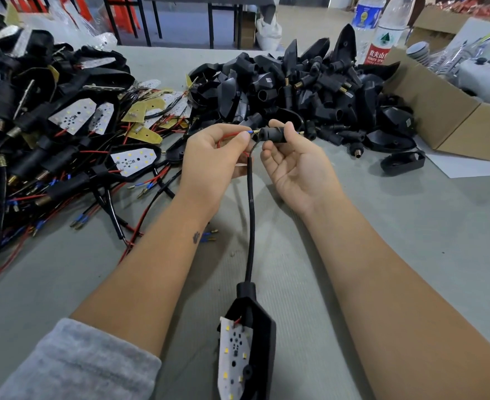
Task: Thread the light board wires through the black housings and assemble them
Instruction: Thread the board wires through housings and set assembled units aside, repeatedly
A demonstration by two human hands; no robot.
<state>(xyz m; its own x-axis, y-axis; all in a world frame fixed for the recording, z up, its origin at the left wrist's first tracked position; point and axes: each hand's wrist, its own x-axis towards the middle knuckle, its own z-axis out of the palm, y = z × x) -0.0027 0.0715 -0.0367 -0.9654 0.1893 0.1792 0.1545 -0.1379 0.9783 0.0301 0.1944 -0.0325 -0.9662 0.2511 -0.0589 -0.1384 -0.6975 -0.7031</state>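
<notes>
My left hand (209,157) pinches a red wire (228,137) with a blue-sleeved brass tip, held at the mouth of a small black tubular housing (272,134). My right hand (298,166) grips that housing between thumb and fingertips, palm up. A black sheathed cable (251,215) runs from the hands down to a black lamp housing (259,336) near the bottom edge. A white light board (233,359) with small yellow LEDs lies tilted in that housing.
A heap of empty black housings (310,90) fills the table's far middle. At the left lies a tangle of assembled boards and wires (64,140). An open cardboard box (451,111) sits at the right, with two water bottles (382,30) behind.
</notes>
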